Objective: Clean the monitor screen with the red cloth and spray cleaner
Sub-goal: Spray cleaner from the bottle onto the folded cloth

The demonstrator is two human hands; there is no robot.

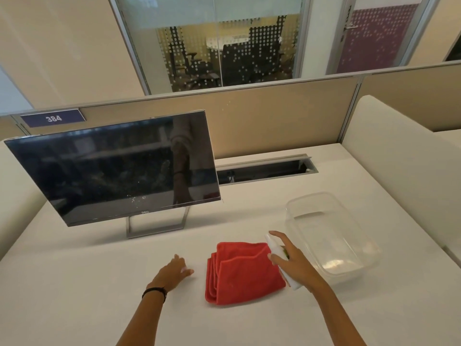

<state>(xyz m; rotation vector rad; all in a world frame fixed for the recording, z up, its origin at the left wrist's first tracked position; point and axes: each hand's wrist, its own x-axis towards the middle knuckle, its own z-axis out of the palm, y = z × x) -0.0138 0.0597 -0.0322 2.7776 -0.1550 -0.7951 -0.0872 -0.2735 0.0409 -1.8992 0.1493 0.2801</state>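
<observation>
Right hand [296,263]: clamped on my spray cleaner [277,248] at 3 o'clock of the folded red cloth [239,273] on the bench [87,283], left hand [175,270] spread flat at 9, monitor screen [112,168] at 11; risk, I judge: nozzle misaimed, mist missing the screen.

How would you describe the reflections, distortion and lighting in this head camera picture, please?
Head view: the dark monitor screen mirrors the room and an arm; wide-angle distortion tilts the monitor and bends the partition; lighting is soft and even, with faint shadows under the red cloth; the clear container shows mild glare.
</observation>
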